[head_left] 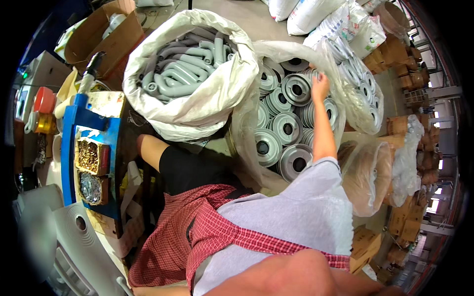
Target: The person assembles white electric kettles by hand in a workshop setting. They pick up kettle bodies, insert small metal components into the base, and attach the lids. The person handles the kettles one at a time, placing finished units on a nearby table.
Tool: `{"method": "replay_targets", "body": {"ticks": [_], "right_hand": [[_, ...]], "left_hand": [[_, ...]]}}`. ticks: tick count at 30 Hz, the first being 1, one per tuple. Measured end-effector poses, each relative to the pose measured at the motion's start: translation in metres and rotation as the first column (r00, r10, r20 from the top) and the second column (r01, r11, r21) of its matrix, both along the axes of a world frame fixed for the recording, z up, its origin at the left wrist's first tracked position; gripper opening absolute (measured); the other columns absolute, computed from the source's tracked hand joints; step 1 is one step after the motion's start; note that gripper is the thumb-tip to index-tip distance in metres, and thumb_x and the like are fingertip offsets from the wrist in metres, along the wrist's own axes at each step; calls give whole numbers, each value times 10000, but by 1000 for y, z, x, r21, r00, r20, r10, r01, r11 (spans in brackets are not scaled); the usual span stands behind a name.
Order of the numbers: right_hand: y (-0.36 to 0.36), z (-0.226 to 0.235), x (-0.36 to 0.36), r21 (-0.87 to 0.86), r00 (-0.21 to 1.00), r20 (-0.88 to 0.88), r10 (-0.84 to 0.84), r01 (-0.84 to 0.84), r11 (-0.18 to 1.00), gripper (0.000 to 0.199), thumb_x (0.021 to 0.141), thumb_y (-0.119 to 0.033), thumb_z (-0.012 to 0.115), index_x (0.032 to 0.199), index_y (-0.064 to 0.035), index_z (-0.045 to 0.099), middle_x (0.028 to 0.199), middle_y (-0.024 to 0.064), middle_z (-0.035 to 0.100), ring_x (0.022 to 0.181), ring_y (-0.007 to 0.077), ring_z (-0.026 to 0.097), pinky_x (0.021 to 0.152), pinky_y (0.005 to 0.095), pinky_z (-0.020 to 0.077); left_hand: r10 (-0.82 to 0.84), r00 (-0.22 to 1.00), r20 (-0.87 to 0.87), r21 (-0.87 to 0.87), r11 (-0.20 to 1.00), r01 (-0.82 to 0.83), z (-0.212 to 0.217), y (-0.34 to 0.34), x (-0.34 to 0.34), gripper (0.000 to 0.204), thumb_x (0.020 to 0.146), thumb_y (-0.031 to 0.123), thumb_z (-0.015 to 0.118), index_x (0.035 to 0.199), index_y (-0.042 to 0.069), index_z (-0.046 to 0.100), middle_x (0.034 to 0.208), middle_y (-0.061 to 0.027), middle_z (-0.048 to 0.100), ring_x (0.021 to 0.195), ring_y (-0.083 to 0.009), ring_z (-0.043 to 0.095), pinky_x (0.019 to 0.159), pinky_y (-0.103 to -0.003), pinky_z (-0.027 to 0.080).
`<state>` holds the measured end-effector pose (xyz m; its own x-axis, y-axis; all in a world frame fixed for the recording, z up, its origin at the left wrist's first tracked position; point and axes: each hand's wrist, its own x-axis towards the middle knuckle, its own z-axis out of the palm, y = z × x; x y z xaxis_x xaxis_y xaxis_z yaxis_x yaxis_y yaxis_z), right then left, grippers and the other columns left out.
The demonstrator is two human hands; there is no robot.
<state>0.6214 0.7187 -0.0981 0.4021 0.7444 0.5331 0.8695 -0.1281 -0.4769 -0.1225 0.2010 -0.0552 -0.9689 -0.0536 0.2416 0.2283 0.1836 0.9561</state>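
My right arm reaches out to a clear plastic bag (249,148) filled with stacks of grey round covers, each with a hole in its middle. There my right hand (320,85) has its fingers closed at the edge of a grey round cover (296,90) near the far right of the bag; the fingertips are partly hidden. My left hand is out of the picture, with only a strip of arm showing at the lower edge. Left of the bag stands a white woven sack (143,111) holding many curved grey pipes (185,74).
A blue workbench (67,163) at the left bears a box of brass-coloured screws (91,157) and a box of silver small parts (92,188). Behind it sits an open carton (106,42). Another bag of grey covers (363,84), white sacks (316,19) and cartons line the right.
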Motion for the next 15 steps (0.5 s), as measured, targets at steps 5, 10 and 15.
{"method": "replay_targets", "body": {"ticks": [5,10,15], "right_hand": [[9,-55,94,-444,968,202,-151,229,866,646,809,-388,731,1288,7,555,1311,264,535,1215,415,508,1043,468,396],[24,-52,110,-456,949,307,-65,207,865,731,788,-403,753,1378,-57,493,1266,258,578,1205,411,535,1024,492,418],[-2,-9,31,-508,830,555,57,284,813,758,763,-333,775,1427,-185,440,1066,119,694,1070,341,614,910,517,452]], "left_hand": [[31,999,33,3,1000,-31,12,-19,19,506,1002,314,375,1354,-30,491,1305,-172,555,1178,-261,563,1009,-384,466],[56,995,78,50,997,-60,22,-41,30,502,1004,313,376,1352,-29,494,1301,-171,558,1175,-259,565,1008,-384,466],[119,989,90,83,988,-127,18,-74,44,498,1006,312,377,1350,-28,496,1298,-169,560,1171,-257,566,1007,-384,466]]}}
